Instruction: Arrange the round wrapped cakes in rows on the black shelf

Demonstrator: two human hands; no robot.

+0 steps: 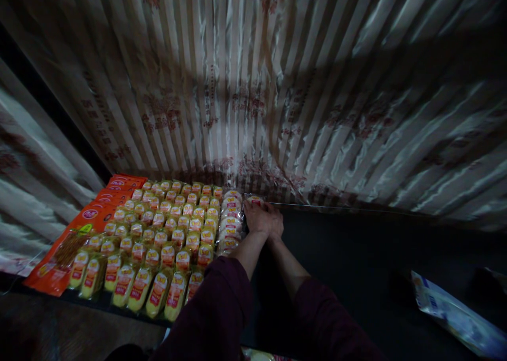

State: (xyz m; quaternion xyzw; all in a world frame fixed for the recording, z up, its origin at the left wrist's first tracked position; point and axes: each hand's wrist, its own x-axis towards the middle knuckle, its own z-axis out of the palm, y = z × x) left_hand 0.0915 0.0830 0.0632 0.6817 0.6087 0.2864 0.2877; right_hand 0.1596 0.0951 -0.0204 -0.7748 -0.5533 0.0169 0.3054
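Note:
Both my hands are together at the back of the dark shelf, around a round white cake in clear wrap (254, 198). My left hand (257, 217) has its fingers closed on the near and left side of the cake. Pressed against it, my right hand (274, 222) closes on the cake from the right; its fingertips are partly hidden. Just left of my hands runs a column of similar white wrapped cakes (231, 220). Beyond that column, many yellow wrapped cakes (168, 255) stand in rows.
Orange snack packets (89, 213) overlap along the shelf's left end. A blue and white packet (455, 311) lies at the right on the dark shelf surface (348, 260). Behind rises a pleated, shiny printed sheet (253, 97). A thin string (317, 206) crosses its foot.

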